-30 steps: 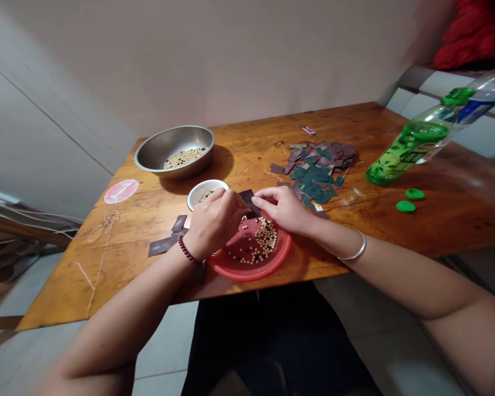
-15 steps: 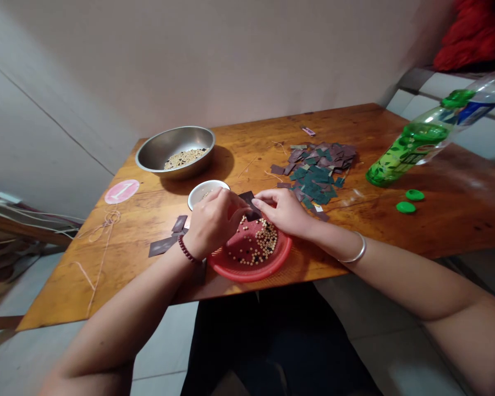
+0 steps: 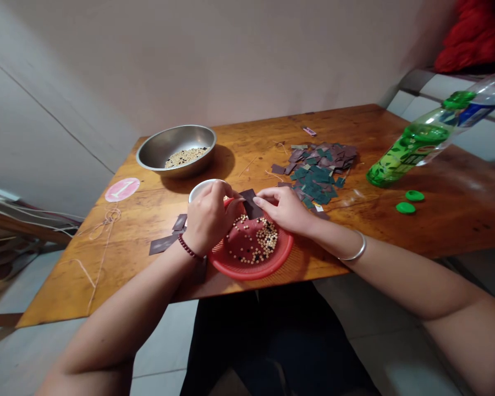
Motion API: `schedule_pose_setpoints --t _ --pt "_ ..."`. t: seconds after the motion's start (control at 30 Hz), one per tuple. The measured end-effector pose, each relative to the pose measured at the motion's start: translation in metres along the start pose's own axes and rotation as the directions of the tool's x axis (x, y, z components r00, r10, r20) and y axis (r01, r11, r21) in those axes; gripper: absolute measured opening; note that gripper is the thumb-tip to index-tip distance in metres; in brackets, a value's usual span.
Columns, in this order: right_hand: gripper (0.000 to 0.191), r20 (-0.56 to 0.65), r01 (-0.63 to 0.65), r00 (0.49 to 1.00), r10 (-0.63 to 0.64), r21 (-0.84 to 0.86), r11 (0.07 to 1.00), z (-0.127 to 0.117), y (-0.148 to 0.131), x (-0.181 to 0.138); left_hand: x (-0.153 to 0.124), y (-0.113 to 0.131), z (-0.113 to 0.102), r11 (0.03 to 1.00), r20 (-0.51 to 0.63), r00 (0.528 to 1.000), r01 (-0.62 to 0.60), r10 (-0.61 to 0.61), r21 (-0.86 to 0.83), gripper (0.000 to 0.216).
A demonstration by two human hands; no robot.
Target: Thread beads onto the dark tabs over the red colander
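Observation:
A red mesh basket (image 3: 251, 272) at the table's front edge holds pale and black beans (image 3: 268, 236). Over the basket's far side, my right hand (image 3: 284, 210) pinches a small dark rectangular card (image 3: 251, 204) between thumb and fingers. My left hand (image 3: 209, 215) is closed, fingers curled downward, between the basket and a small white bowl (image 3: 198, 188). The back of this hand hides its fingertips, so I cannot make out what they hold. Several dark rectangular pieces (image 3: 164, 244) lie beside my left wrist.
A steel basin (image 3: 148, 159) with more beans stands at the back left. Green and brown scraps (image 3: 315, 181) are heaped right of centre. Green bottle (image 3: 408, 148), two green caps (image 3: 406, 208), a pink round label (image 3: 122, 190) and loose string (image 3: 103, 242) lie around.
My left hand has shifted slightly left and its fingers have drawn away from the card toward the white bowl. My right hand keeps hold of the card in nearly the same place.

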State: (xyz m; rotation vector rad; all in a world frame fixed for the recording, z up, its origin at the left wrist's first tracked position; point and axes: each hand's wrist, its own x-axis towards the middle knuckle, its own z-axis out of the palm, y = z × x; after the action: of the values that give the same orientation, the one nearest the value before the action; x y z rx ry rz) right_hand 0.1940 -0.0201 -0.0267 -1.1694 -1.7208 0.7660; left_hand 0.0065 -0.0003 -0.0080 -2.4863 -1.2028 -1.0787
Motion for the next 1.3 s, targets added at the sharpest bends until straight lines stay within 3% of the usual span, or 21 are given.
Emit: schedule_pose_setpoints --t 0.13,0.4,0.5,0.6,0.73,0.83,0.9,1.1,1.3 --pt "0.021 -0.013 0.007 1.0 -0.007 -0.014 1.0 0.0 -0.001 -0.001 -0.001 0.002 -0.002 1.0 -0.034 0.999 0.004 -0.003 0.02 0.022" --pt "0.02 -0.013 0.004 1.0 -0.004 -0.01 1.0 0.0 0.0 -0.001 -0.001 0.003 -0.005 0.992 -0.069 0.99 0.126 -0.126 0.004 0.022" --pt "0.021 -0.027 0.007 1.0 -0.007 0.001 1.0 0.001 0.002 0.0 0.006 -0.007 -0.01 0.98 -0.113 0.974 0.201 -0.198 0.011 0.026" --pt "0.021 -0.028 0.008 1.0 -0.007 0.013 1.0 0.001 0.002 -0.001 0.016 -0.026 -0.017 0.941 -0.142 0.943 0.318 -0.301 0.119 0.03" --pt "0.02 -0.021 -0.003 1.0 0.004 0.032 0.999 0.001 0.002 -0.001 0.023 -0.053 -0.021 0.878 0.102 0.907 0.359 -0.408 0.315 0.04" --pt "0.02 -0.015 -0.007 1.0 0.007 0.041 0.999 0.001 0.001 -0.001 0.023 -0.062 -0.02 0.856 0.356 0.803 0.335 -0.478 0.393 0.04" --pt "0.02 -0.014 -0.007 1.0 0.008 0.039 0.999 0.001 0.001 -0.001 0.022 -0.063 -0.019 0.862 0.453 0.75 0.314 -0.482 0.398 0.036" --pt "0.021 0.001 -0.013 1.0 0.013 0.057 0.998 0.0 0.001 0.0 0.022 -0.065 -0.018 0.882 0.526 0.714 0.304 -0.461 0.361 0.023" --pt "0.021 -0.002 -0.024 1.0 0.024 0.07 0.997 0.001 0.002 0.0 0.023 -0.067 -0.018 0.874 0.515 0.714 0.315 -0.474 0.369 0.02"
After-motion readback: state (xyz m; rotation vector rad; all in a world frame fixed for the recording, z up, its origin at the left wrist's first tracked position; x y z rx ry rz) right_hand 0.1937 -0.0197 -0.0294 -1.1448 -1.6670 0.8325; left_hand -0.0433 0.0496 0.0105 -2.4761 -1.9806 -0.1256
